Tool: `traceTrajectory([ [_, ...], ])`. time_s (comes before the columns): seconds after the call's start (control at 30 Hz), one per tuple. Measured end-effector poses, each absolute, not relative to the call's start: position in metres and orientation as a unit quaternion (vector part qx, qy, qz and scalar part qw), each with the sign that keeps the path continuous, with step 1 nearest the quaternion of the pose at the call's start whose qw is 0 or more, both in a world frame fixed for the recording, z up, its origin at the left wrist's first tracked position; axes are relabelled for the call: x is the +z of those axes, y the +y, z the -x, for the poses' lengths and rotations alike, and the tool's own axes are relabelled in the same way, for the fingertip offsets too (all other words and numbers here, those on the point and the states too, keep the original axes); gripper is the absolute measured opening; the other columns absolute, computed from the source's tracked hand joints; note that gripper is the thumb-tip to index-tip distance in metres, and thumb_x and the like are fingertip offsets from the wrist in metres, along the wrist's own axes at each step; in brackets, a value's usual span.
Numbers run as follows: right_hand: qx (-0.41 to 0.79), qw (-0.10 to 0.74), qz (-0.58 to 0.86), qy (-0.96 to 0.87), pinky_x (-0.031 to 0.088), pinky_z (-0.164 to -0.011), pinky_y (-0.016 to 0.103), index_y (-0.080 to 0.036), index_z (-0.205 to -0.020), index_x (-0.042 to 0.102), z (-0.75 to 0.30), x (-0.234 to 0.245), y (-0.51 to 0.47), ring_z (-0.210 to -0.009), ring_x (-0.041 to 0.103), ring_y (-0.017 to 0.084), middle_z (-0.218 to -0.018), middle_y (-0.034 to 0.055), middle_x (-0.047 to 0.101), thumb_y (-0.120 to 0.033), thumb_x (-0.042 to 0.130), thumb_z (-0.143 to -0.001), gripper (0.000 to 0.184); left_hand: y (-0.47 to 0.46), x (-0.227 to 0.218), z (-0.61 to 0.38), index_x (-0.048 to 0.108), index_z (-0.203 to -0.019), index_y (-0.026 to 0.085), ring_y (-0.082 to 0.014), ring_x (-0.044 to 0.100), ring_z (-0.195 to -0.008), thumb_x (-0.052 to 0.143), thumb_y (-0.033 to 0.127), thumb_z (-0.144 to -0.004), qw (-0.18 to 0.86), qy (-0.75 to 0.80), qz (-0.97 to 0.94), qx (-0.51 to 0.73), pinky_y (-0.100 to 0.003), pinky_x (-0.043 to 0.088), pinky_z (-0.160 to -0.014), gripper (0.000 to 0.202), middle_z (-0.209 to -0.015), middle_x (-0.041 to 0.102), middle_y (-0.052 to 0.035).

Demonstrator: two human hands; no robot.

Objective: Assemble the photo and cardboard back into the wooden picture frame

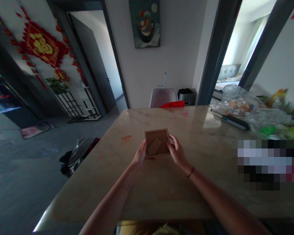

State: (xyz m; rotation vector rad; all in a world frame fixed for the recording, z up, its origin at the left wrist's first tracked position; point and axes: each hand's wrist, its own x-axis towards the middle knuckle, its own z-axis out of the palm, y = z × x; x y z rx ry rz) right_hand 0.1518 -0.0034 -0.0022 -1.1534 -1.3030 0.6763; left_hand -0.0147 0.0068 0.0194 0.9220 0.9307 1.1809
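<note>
A small square wooden puzzle tray (150,133) lies on the marble table (161,189), with a tilted wooden piece (154,146) inside its frame. My left hand (139,157) grips the tray's left edge, fingers curled around it. On the tray's right edge rests my right hand (176,151), its fingers closed over the rim near a piece at the right side. A thin band circles my right wrist.
Clear plastic bags with food (237,102), a dark remote-like bar (235,121) and green items sit at the table's right. A quilted chair (163,97) with a red thing stands at the far end. Dark bags (79,153) lie on the floor at left.
</note>
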Motion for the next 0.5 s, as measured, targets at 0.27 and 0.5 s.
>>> traceTrajectory([
  [0.27, 0.305, 0.584, 0.491, -0.57, 0.048, -0.085, 0.04, -0.018, -0.126, 0.041, -0.1508, -0.0022, -0.0045, -0.102, 0.06, 0.025, -0.124, 0.0147, 0.055, -0.043, 0.047, -0.082, 0.051, 0.0078, 0.0212, 0.0146, 0.05, -0.125, 0.023, -0.0258, 0.065, -0.086, 0.048, 0.051, -0.082, 0.6, 0.439, -0.427, 0.515, -0.025, 0.053, -0.041, 0.051, -0.123, 0.056, -0.0118],
  [0.5, 0.281, 0.585, 0.492, -0.58, 0.043, -0.094, 0.042, -0.017, -0.13, 0.036, -0.1456, -0.0026, -0.0071, -0.114, 0.052, 0.025, -0.129, 0.016, 0.049, -0.047, 0.047, -0.082, 0.058, 0.0062, 0.0231, 0.0137, 0.051, -0.123, 0.024, -0.0258, 0.064, -0.087, 0.045, 0.057, -0.08, 0.587, 0.449, -0.445, 0.506, -0.023, 0.052, -0.04, 0.054, -0.12, 0.058, -0.0115],
])
